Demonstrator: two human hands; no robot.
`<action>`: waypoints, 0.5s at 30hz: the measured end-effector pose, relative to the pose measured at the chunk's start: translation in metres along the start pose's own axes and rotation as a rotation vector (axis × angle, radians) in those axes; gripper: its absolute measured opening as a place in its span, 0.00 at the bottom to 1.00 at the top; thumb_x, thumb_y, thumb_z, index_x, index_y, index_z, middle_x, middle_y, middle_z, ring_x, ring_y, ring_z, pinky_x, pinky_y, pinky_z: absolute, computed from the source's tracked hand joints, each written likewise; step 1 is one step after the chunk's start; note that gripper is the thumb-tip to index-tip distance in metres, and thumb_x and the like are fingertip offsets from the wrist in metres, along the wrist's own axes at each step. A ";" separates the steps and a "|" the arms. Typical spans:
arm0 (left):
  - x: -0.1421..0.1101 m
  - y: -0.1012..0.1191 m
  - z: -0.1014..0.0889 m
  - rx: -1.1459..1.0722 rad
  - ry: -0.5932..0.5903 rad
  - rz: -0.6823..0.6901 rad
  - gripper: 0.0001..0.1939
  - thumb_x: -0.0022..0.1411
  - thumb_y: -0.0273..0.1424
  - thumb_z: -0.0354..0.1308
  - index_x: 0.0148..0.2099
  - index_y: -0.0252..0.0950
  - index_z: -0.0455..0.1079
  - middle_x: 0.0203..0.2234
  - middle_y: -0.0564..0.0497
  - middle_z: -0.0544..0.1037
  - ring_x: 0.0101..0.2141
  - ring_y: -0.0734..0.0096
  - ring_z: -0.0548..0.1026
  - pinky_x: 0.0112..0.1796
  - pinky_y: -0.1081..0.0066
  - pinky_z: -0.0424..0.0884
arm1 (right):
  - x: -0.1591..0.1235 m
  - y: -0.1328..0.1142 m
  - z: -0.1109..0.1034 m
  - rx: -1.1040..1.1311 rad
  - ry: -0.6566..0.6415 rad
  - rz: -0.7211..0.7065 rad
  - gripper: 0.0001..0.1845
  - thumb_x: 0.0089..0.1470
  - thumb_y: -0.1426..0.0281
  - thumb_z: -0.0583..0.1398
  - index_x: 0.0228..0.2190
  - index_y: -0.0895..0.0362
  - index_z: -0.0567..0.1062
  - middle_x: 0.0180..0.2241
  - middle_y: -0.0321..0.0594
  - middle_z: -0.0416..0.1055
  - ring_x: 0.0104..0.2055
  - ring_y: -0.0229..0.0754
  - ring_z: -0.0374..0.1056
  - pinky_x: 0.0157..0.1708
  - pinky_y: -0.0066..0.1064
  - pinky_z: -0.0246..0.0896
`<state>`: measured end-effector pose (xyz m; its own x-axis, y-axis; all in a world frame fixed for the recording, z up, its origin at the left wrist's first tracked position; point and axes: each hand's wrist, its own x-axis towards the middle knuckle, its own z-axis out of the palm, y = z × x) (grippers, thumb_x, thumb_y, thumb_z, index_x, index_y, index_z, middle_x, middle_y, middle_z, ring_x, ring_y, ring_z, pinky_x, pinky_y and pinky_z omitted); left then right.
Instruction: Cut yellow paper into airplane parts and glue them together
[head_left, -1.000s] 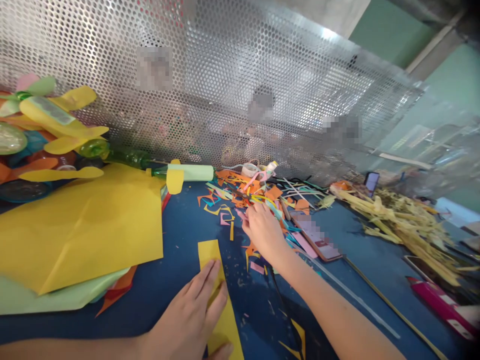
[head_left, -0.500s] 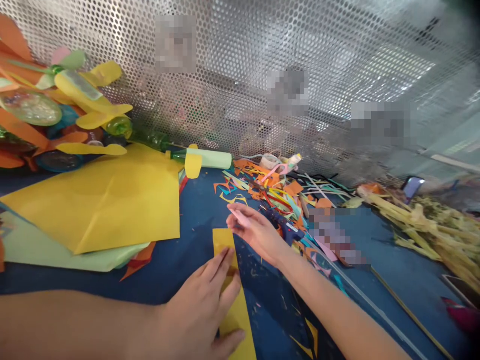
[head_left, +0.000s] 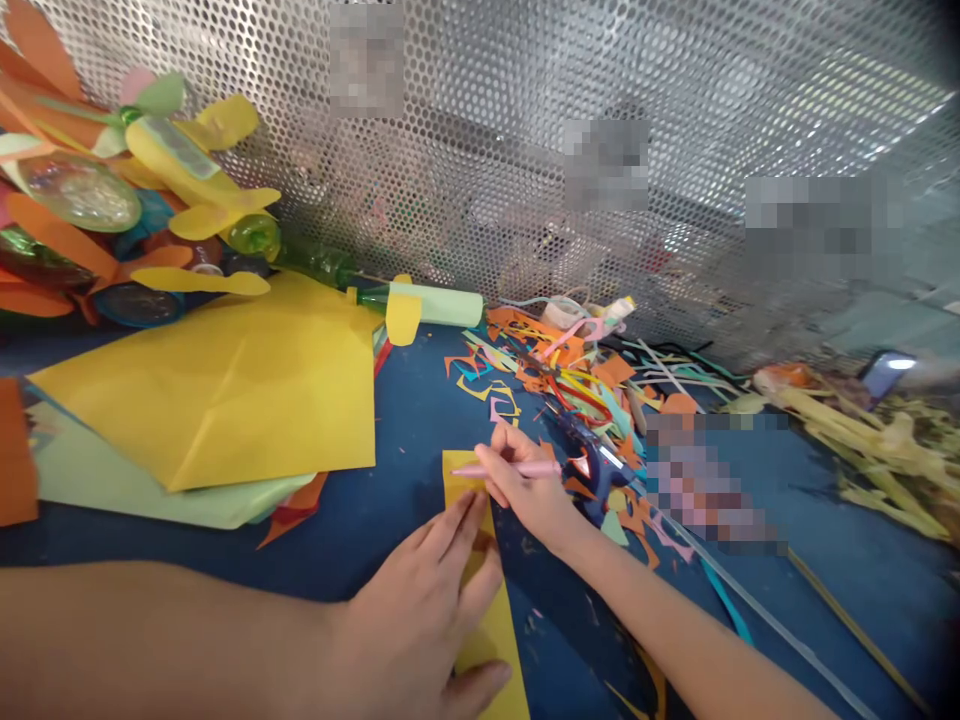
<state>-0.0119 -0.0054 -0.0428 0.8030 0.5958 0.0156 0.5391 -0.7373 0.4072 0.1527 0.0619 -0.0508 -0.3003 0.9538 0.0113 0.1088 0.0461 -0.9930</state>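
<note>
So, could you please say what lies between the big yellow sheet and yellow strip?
The head view shows blue table there, and, lower down, the left hand.

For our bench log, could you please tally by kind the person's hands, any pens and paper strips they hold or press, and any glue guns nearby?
Hands: 2, left hand and right hand
Pens: 1, pink pen
Paper strips: 1, yellow strip
Glue guns: 1, blue glue gun
Total: 5
</note>
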 end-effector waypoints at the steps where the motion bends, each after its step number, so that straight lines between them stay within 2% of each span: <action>1: -0.001 0.000 0.001 0.000 0.008 0.002 0.33 0.61 0.46 0.43 0.61 0.27 0.51 0.60 0.28 0.46 0.60 0.45 0.41 0.55 0.54 0.52 | 0.001 0.002 -0.001 -0.006 -0.002 -0.005 0.14 0.56 0.66 0.54 0.23 0.54 0.55 0.10 0.21 0.50 0.13 0.29 0.45 0.16 0.23 0.42; 6: -0.002 -0.001 0.002 0.002 0.019 0.012 0.33 0.62 0.47 0.40 0.61 0.28 0.51 0.60 0.29 0.47 0.60 0.46 0.41 0.55 0.54 0.52 | 0.001 0.008 -0.003 -0.091 0.014 -0.012 0.16 0.56 0.64 0.54 0.21 0.54 0.56 0.11 0.23 0.52 0.13 0.29 0.45 0.16 0.22 0.44; 15: 0.000 -0.001 0.001 -0.007 0.021 -0.002 0.33 0.61 0.47 0.42 0.60 0.28 0.52 0.60 0.30 0.47 0.60 0.46 0.43 0.55 0.55 0.52 | 0.002 0.007 0.001 -0.027 -0.012 0.001 0.16 0.53 0.62 0.56 0.21 0.54 0.56 0.13 0.23 0.50 0.13 0.29 0.46 0.26 0.26 0.61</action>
<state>-0.0123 -0.0052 -0.0439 0.7964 0.6038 0.0342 0.5386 -0.7338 0.4140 0.1524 0.0636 -0.0576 -0.3119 0.9501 0.0087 0.1342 0.0531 -0.9895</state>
